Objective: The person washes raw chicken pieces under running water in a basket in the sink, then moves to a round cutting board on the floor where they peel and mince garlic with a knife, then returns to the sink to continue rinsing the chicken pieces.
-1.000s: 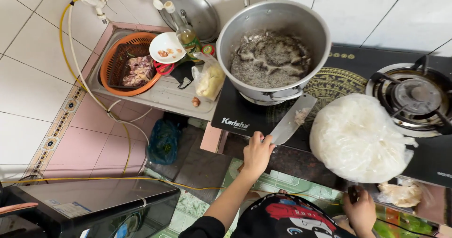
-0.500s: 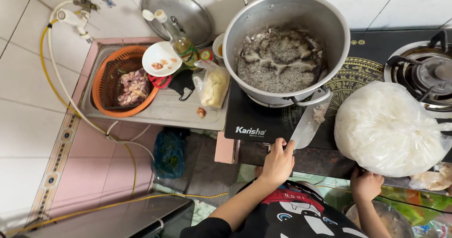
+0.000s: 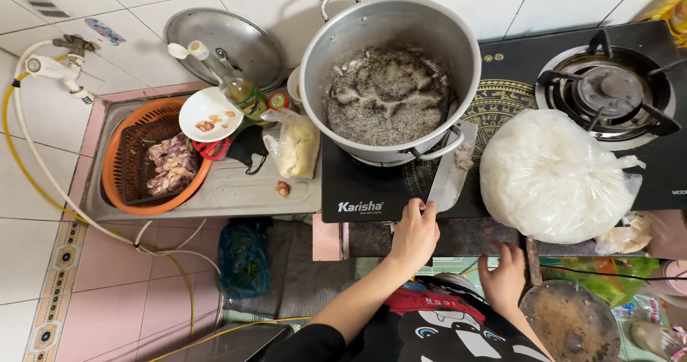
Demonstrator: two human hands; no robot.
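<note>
Head view, nearest first: the left hand (image 3: 413, 235) is wrapped around the handle of a broad cleaver (image 3: 451, 172) whose blade lies flat on the black cooktop (image 3: 358, 190) beside the big metal pot (image 3: 390, 83), while the right hand (image 3: 503, 280) rests with fingers loosely spread on the counter edge, holding nothing, just below the bulging clear bag (image 3: 551, 176). A firm grip and a low, level blade, kept clear of pot and bag, seem wise here. Farther off are a gas burner (image 3: 608, 94), a steel sink (image 3: 236, 190) with an orange basket (image 3: 125, 154), white wall tiles and a pink tiled floor.
</note>
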